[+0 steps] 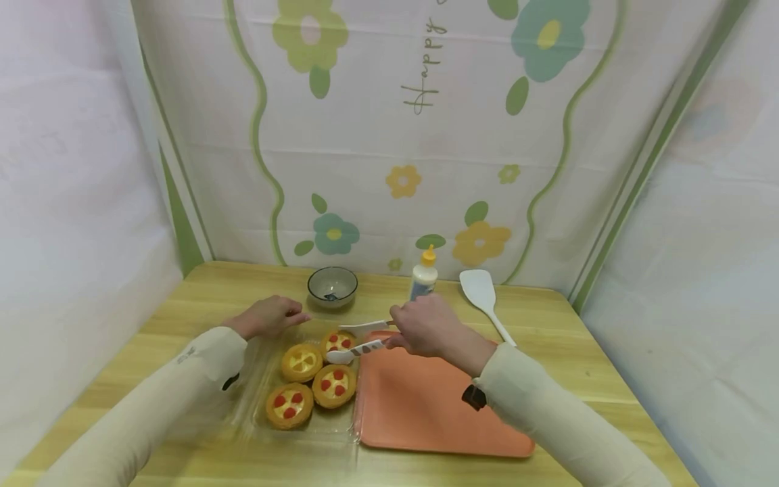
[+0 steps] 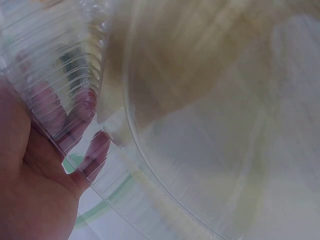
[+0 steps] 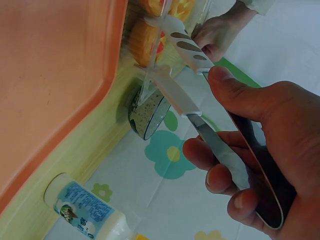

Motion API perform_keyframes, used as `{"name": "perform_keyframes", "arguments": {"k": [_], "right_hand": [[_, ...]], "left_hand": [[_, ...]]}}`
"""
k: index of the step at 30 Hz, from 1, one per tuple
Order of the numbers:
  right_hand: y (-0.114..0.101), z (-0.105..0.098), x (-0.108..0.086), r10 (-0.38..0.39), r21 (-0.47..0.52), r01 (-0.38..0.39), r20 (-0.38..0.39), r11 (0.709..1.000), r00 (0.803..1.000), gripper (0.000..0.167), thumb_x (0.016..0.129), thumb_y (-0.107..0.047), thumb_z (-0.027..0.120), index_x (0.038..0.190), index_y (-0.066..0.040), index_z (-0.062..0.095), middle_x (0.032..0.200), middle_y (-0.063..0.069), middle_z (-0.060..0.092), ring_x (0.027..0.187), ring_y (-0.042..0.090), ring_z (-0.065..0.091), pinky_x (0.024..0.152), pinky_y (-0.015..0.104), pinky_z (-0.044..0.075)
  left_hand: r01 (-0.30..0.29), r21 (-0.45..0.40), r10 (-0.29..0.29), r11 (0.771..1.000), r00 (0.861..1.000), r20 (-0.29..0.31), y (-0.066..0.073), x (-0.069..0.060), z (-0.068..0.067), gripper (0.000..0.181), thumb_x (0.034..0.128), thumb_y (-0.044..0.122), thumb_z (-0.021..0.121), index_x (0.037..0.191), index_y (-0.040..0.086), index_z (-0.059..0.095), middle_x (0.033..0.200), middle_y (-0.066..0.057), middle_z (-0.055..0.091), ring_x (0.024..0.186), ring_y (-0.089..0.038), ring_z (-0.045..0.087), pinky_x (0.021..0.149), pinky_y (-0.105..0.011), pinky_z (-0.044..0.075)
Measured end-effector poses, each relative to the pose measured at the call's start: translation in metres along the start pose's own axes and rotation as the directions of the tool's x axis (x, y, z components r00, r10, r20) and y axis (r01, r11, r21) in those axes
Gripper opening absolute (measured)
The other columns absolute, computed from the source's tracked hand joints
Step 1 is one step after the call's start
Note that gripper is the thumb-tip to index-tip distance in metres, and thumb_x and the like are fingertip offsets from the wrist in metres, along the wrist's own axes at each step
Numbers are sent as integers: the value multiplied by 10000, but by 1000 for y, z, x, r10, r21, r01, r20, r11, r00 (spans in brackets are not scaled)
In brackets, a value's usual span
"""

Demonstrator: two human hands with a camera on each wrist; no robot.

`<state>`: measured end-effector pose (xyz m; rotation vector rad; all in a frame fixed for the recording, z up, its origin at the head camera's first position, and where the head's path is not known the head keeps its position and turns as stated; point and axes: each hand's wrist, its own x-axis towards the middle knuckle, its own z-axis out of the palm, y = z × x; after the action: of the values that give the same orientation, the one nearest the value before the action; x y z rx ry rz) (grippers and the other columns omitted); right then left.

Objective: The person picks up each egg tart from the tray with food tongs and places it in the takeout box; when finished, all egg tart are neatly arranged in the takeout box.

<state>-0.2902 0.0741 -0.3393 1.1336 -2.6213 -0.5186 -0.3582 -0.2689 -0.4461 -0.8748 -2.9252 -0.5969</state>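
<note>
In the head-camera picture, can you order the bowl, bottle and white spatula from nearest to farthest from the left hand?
1. Bowl: just beyond the left hand, slightly right.
2. Bottle: farther right, behind the right hand.
3. White spatula: farthest, right of the bottle.

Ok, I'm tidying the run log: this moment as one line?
left hand: holds clear plastic lid | right hand: grips white-tipped tongs | tongs: tips apart at red-dotted tart | coral tray: beside tarts
</note>
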Motion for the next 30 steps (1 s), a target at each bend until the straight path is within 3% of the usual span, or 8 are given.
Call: {"name": "perform_keyframes", "arguments": {"k": [7, 12, 21, 26, 30], "right_hand": [[-4, 0, -1, 32, 45, -32, 11, 998, 999, 500, 831, -653, 642, 775, -161, 571, 597, -36, 528, 474, 132, 479, 458, 326, 419], [-2, -9, -10, 63, 69, -63, 9, 996, 998, 494, 812, -645, 669, 785, -161, 575, 621, -38, 532, 490, 128, 480, 469, 312, 412], [4, -2, -25, 83, 58, -77, -122, 995, 989, 513, 773, -661, 696, 804, -162, 577, 616, -44, 545, 445, 108, 432, 410, 287, 348], [-1, 8, -33, 80, 64, -72, -126, 995, 989, 514, 777, -665, 687, 780, -175, 532, 561, -79, 438, 431, 90, 384, 401, 263, 303], [5, 8, -46, 159, 147, -139, -132, 979, 978, 493, 785, -638, 698, 852, -166, 572, 598, -95, 459, 444, 60, 383, 408, 247, 313]], "left_hand": [[27, 24, -27, 999, 1000, -5, -3, -3, 5, 391, 1002, 303, 567, 640, 193, 468, 590, 88, 396, 543, -57, 376, 537, -245, 339], [12, 10, -12, 1000, 1000, -2, -5, -1, 6, 383, 1004, 292, 563, 644, 194, 476, 592, 88, 403, 543, -57, 384, 535, -247, 348], [0, 13, 0, 1000, 1000, -2, -7, 0, 4, 399, 1010, 311, 553, 638, 193, 467, 581, 92, 389, 529, -48, 370, 532, -240, 341], [15, 11, -16, 1000, 1000, 7, -4, 0, 3, 397, 1010, 319, 550, 642, 190, 475, 588, 85, 405, 533, -56, 380, 534, -246, 349], [43, 19, -43, 999, 999, 21, 0, 0, 2, 394, 1012, 338, 539, 651, 191, 485, 593, 75, 427, 536, -69, 394, 533, -257, 358]]}}
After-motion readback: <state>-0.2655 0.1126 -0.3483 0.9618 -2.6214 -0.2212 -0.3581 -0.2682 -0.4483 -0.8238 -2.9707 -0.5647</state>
